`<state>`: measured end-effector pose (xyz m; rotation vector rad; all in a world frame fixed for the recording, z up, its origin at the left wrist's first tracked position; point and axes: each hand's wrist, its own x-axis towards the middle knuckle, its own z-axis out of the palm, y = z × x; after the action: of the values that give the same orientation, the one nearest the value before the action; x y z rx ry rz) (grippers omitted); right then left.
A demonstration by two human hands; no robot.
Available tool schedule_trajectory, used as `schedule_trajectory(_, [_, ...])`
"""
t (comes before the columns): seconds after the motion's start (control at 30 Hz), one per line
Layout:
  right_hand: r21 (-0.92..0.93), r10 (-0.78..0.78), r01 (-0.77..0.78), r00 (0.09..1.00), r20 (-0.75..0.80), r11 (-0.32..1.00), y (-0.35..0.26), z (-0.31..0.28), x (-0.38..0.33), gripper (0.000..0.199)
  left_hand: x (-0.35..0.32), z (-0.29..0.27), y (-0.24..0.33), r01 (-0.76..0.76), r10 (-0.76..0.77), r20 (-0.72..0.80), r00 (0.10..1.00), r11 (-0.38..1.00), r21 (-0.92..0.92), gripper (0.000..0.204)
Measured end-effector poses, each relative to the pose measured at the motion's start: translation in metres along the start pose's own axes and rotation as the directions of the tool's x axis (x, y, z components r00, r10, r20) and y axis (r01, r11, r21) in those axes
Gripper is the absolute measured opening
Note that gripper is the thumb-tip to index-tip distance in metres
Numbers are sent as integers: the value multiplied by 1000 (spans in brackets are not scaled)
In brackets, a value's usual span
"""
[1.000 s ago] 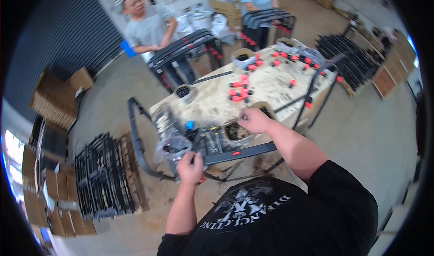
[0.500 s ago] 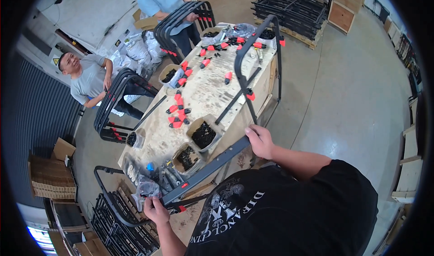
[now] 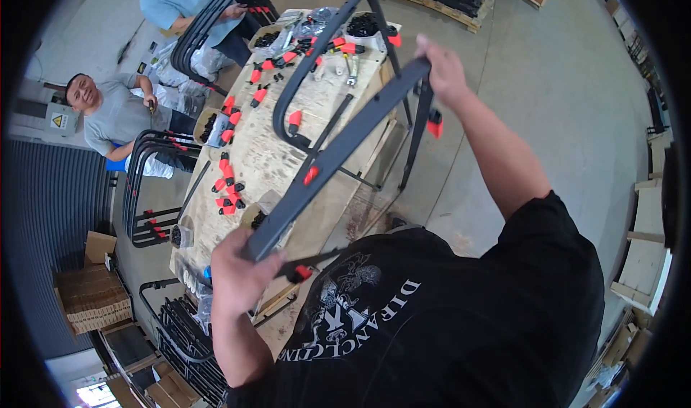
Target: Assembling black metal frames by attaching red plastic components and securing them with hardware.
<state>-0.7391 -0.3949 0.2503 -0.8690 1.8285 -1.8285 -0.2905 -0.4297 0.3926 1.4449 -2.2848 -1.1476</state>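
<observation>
The person's left grip [image 3: 241, 275], low and left of centre, is closed around the lower end of a dark grey bar [image 3: 338, 149]. The right grip [image 3: 443, 77], right of the upper centre, is at the bar's upper end; its fingers are blurred, and one cannot tell how far they close on it. The bar slants across the middle of the frame, from lower left to upper right, and carries a red insert [image 3: 311, 175] near its middle. A dark leg [image 3: 415, 145] hangs beneath the upper end, with a red fitting [image 3: 434, 125] just beside it.

Behind the bar, a curved black tube [image 3: 295, 84] arches over the counter [image 3: 270, 145]. On the counter's left side lie red-and-black fittings [image 3: 227, 192], loosely grouped. A tub of black parts [image 3: 363, 26] stands at its far end, and another bin [image 3: 209, 127] at its left edge.

Further out, a co-worker in grey [image 3: 119, 116] stands at the upper left, behind a row of black frames [image 3: 155, 185]. A co-worker in light blue [image 3: 173, 1] stands above, beside more frames [image 3: 216, 30]. Stacked cardboard [image 3: 93, 293] sits at the lower left, and a loaded pallet [image 3: 432, 5] at the top edge.
</observation>
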Motion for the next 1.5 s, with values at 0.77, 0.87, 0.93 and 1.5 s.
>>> schedule_trajectory(0.77, [-223, 874, -918, 384, -298, 327, 313, -209, -347, 49, 148, 192, 22, -127, 89, -151, 985, 955, -267, 14])
schedule_trajectory(0.87, [-508, 769, -723, 616, -169, 468, 312, -197, -310, 46, 157, 196, 46, -170, 146, -103, 984, 945, -280, 16])
schedule_trajectory(0.93, [-539, 724, -666, 675, -142, 515, 294, -192, -272, 45, 165, 197, 46, -180, 156, -108, 982, 947, -268, 16])
schedule_trajectory(1.5, [-216, 916, -976, 118, -383, 35, 298, -298, -392, 38, 229, 172, 1, -203, 160, -181, 970, 948, -246, 16])
